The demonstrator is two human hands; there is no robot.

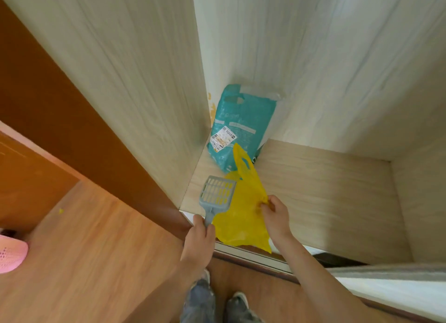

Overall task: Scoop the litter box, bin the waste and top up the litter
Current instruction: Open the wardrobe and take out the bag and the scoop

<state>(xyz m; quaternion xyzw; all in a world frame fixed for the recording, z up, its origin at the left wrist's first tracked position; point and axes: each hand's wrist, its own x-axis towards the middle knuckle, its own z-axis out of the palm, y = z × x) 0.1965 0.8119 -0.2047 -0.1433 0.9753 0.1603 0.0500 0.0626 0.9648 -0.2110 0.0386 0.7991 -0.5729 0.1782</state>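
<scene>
The left hand (199, 235) is curled round the handle of a grey slotted scoop (216, 192), whose head lies over a yellow plastic bag (241, 216). The right hand (274, 212) pinches the bag's right edge. Behind the bag, a teal litter bag (237, 127) leans in the closet corner, its lower end hidden by the yellow bag and its label print too blurred to read.

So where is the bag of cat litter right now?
In the head view the litter bag stands in the back left corner of the open cupboard, leaning on the wall, just behind the yellow plastic bag.
</scene>
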